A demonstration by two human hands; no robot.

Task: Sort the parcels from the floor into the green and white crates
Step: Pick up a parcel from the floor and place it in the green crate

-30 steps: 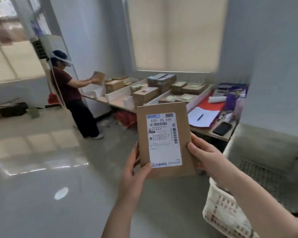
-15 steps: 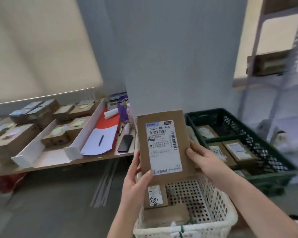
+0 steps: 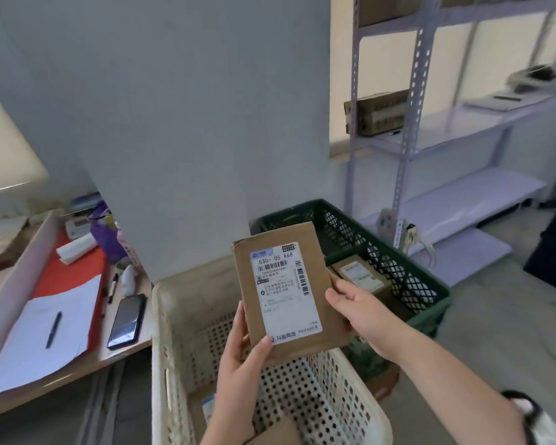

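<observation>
Upright between both hands, a flat cardboard parcel [image 3: 286, 297] with a glossy white label hangs over the perforated white crate [image 3: 174, 332] — left hand [image 3: 241, 358] pinching its lower corner, right hand [image 3: 363, 311] clasping its edge. Latticed green crate [image 3: 408, 277] just behind.

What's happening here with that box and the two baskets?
A person is sorting parcels. Their left hand and right hand hold a flat cardboard parcel, label up, above the white crate, as if reading the label. It has not been put down yet. The white crate already has a labelled box at its bottom, and the green crate, further back to the right, holds a small box.
</observation>
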